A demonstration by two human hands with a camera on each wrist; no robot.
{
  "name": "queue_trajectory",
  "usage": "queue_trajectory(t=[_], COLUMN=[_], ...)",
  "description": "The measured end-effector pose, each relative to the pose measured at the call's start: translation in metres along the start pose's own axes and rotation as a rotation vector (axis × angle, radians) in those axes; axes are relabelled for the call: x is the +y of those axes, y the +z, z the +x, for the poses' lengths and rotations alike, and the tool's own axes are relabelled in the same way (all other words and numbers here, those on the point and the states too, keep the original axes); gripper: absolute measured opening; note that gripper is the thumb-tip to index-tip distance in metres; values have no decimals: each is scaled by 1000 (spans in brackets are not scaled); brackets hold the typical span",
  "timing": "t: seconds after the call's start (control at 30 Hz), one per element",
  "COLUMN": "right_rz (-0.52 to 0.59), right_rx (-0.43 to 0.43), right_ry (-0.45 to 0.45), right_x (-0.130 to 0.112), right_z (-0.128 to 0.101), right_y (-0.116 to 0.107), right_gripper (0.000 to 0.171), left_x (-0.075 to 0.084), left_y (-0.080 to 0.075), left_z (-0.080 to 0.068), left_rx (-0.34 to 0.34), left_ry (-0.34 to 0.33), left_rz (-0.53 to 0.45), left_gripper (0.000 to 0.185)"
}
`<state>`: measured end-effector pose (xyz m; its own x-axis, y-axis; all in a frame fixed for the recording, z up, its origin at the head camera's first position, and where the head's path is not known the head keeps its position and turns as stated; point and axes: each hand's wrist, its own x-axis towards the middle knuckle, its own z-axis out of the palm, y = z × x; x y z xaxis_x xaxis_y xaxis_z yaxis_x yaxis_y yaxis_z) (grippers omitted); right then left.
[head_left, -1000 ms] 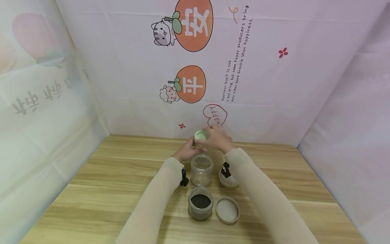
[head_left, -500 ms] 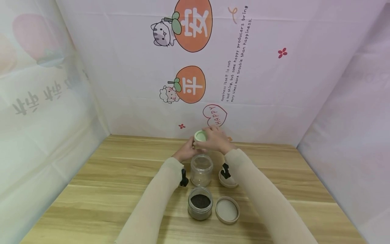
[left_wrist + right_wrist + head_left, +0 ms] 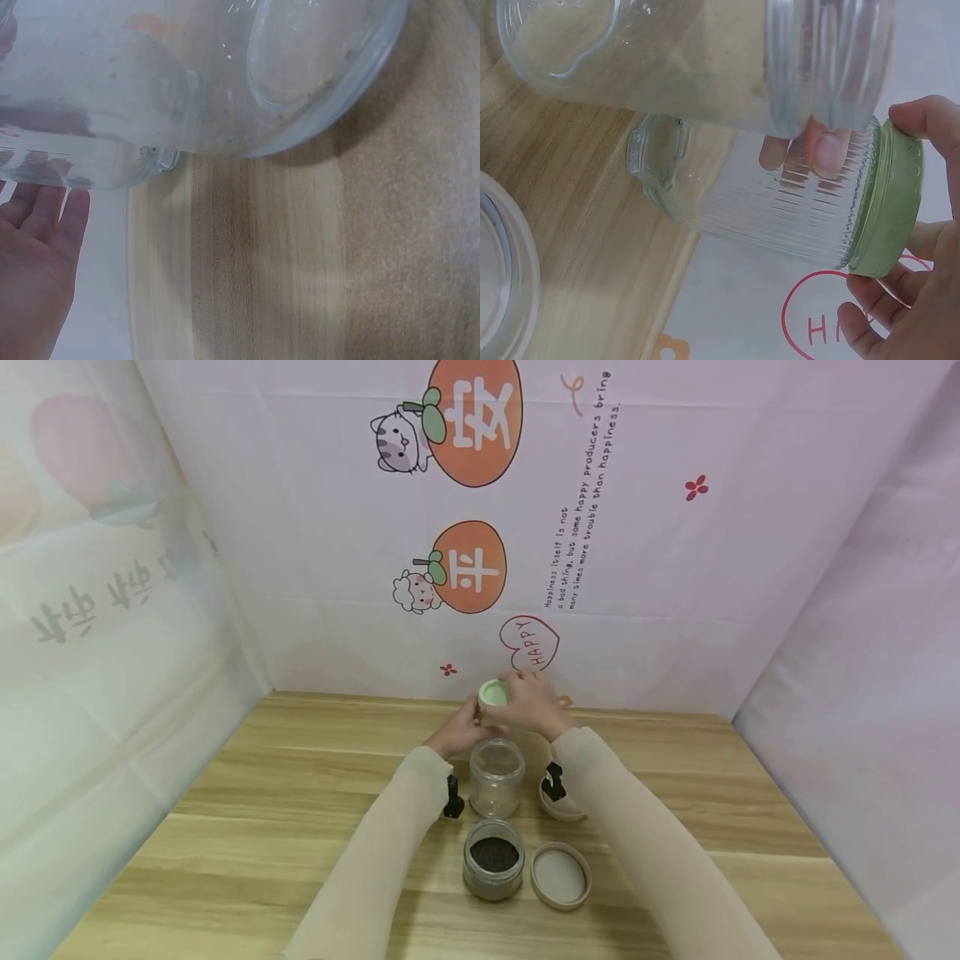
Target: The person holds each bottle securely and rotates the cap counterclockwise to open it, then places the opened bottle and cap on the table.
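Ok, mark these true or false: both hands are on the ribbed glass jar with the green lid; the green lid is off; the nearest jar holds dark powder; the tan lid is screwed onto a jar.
1. Both hands are on the ribbed glass jar with the green lid: true; right hand grips the lid, left hand the body.
2. Green lid is off: false, it sits on the jar.
3. Nearest jar holds dark powder: true.
4. Tan lid is on a jar: false, it lies on the wooden table.

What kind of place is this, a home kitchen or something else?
Probably a staged recording booth, not a kitchen: a wooden table is closed in on three sides by a cartoon-printed cloth backdrop, and it carries only a few jars and loose lids.
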<state>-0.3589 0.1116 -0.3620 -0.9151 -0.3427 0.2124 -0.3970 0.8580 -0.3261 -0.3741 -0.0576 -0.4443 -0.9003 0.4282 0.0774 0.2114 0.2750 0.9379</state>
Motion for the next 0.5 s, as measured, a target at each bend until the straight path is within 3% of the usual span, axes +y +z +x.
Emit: queue_trajectory(t=[0.5], right_rz=[78], right_rx=[-76], right_ry=[-121], right_x=[4], right_z=[1], right_y=[-8], right_gripper=[73], left_x=[3], left_y=[-1], left_z=[-3], left_rx=[6], left_ry=[-9], left_rz=[54], left_gripper=[91])
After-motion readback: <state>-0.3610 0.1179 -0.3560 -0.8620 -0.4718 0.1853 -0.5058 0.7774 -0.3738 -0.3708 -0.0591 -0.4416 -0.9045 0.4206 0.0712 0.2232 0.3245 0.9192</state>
